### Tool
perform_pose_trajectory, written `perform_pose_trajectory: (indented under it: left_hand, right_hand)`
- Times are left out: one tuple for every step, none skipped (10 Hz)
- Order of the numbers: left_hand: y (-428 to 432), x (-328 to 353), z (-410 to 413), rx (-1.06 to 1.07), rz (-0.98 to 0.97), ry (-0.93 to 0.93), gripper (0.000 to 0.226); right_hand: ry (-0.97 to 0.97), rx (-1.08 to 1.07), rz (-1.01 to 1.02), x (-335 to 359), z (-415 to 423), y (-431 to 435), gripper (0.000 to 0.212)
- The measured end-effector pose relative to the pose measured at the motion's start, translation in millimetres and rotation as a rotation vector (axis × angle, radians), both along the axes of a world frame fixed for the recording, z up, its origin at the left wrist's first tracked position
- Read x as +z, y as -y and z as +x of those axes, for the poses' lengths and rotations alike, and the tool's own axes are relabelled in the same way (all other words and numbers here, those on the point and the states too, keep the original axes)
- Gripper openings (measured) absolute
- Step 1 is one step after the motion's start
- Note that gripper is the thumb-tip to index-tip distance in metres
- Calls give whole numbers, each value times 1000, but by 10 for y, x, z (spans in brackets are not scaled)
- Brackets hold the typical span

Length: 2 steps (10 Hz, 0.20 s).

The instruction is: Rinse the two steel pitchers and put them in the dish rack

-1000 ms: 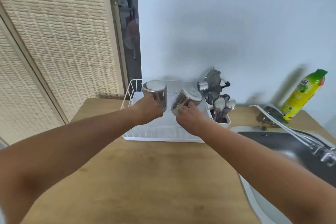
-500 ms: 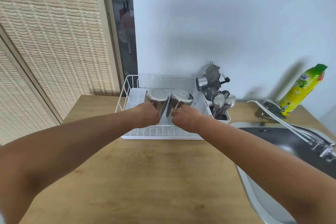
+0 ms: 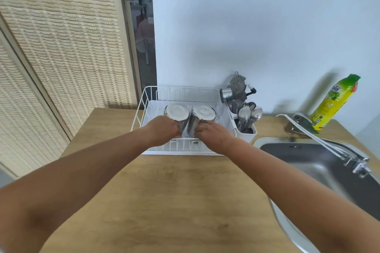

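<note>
Left pitcher [image 3: 177, 112] and right pitcher [image 3: 204, 113], shiny steel, stand bottoms-up in the dish rack [image 3: 141, 104], my left hand [image 3: 163, 129] and right hand [image 3: 213, 134] gripping one each. Cutlery holder [image 3: 247, 131] flanks its right edge.

Two shiny steel pitchers are upside down, flat bases up, side by side inside the white wire rack [image 3: 174, 150]. The left pitcher [image 3: 177, 113] is just beyond the left hand [image 3: 164, 130], whose fingers curl round its near wall. The right pitcher [image 3: 204, 114], leaning slightly toward its neighbour, is just beyond the right hand [image 3: 213, 135], held the same way.
</note>
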<state>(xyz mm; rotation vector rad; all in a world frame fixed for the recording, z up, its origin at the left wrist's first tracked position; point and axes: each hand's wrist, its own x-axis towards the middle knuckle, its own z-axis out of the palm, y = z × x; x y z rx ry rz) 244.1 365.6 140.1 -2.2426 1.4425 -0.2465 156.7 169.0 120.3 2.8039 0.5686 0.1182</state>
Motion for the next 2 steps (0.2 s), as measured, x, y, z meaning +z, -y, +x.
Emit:
perform_pose_trajectory:
  left_hand:
    - [35, 103, -158, 63, -157, -39, 37]
    - [98, 166, -341, 158, -516, -193, 26]
  right_hand:
    - [30, -180, 249, 39, -149, 0, 44]
    - [201, -429, 642, 90, -327, 52, 37]
